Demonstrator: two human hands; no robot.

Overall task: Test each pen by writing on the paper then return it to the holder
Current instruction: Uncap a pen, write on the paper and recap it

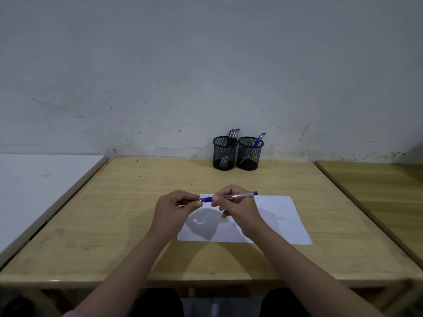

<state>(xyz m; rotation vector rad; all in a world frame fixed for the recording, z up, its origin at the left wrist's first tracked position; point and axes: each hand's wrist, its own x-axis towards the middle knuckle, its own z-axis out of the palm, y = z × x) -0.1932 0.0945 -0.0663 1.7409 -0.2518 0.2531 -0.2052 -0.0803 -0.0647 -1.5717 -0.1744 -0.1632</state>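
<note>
- At centre frame, your right hand (231, 202) pinches the blue pen (229, 197) by its barrel above the paper (281, 220); your left hand (174, 207) closes its fingertips on the pen's tip end.
- Whether a cap is in your left fingers, I cannot tell.
- Pull hard there and ink could smear your fingers or the pen could slip.
- At the table's (114, 213) far edge, the left holder (225, 153) has several dark pens (233, 136); the right holder (250, 153) has one blue pen (259, 139).
</note>
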